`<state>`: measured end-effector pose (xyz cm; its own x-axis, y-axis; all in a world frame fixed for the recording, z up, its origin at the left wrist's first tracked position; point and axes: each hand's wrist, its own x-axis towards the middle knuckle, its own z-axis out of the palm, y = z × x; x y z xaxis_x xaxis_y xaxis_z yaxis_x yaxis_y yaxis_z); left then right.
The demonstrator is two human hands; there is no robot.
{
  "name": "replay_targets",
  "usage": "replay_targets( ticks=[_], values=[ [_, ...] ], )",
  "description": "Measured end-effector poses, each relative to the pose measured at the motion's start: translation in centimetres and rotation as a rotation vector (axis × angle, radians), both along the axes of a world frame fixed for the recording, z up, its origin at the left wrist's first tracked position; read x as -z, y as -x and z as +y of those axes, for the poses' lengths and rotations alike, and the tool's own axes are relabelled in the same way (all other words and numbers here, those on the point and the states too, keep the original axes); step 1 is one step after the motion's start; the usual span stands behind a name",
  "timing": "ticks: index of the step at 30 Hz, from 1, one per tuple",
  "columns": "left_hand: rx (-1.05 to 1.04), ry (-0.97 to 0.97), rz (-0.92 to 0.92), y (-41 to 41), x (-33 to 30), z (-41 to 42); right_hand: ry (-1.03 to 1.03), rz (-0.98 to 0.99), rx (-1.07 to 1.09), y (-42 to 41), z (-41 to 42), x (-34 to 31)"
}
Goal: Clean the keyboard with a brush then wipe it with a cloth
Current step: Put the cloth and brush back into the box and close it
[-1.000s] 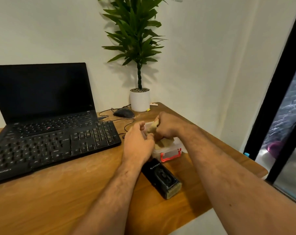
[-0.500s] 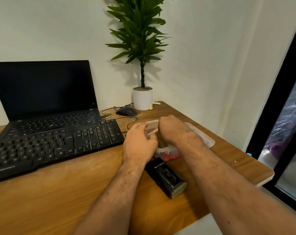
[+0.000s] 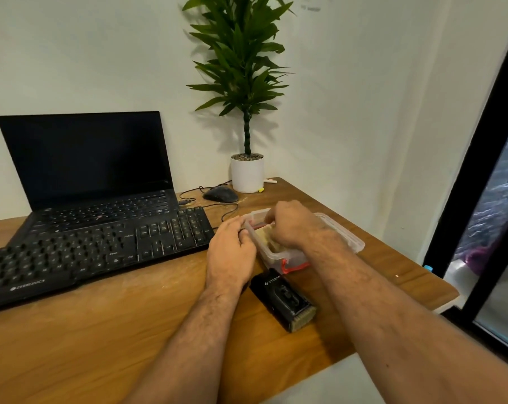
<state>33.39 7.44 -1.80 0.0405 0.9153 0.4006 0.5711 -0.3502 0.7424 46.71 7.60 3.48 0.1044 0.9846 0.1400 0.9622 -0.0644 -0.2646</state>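
Two hands are busy at a small box, and none is on the keyboard [image 3: 95,246] yet. It lies far to the left on the wooden desk [image 3: 101,330], in front of the black laptop [image 3: 86,161], and nobody touches it.

Next comes the left hand [image 3: 231,252]. Its fingers curl against the near side of the clear plastic box [image 3: 279,256], holding it steady.

Then comes the right hand [image 3: 290,224]. A second ago it was up above the box, gripping something pale. Now it has dropped down inside the box, fingers curled, and I cannot tell what it grips there. Pale stuff shows under it.

I think the person is putting a thing away or picking out the brush or the cloth. So the cleaning step waits on the box.

In front of it lies a small black case [image 3: 282,298]. Behind it are the mouse [image 3: 220,195] and a plant pot [image 3: 247,173].
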Motion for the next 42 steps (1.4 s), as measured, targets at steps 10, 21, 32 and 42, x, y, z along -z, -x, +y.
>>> replay_targets(
  ticks=[10, 21, 32, 42],
  values=[
    [-0.051, 0.059, -0.075, 3.4, 0.1, -5.5, -0.085, -0.037, -0.082, 3.5, -10.3, -2.9],
    [-0.101, 0.164, -0.074, 4.5, -0.3, -6.9, 0.18, 0.306, -0.066, 4.3, -13.6, -2.2],
    [0.119, 0.125, 0.157, 3.4, 0.3, -6.0, -0.015, 0.261, 0.162, 2.6, -5.1, -1.9],
    [0.265, 0.112, 0.347, 2.5, 1.1, -5.5, -0.082, 0.191, 0.114, 1.2, -4.0, -0.6]
  ],
)
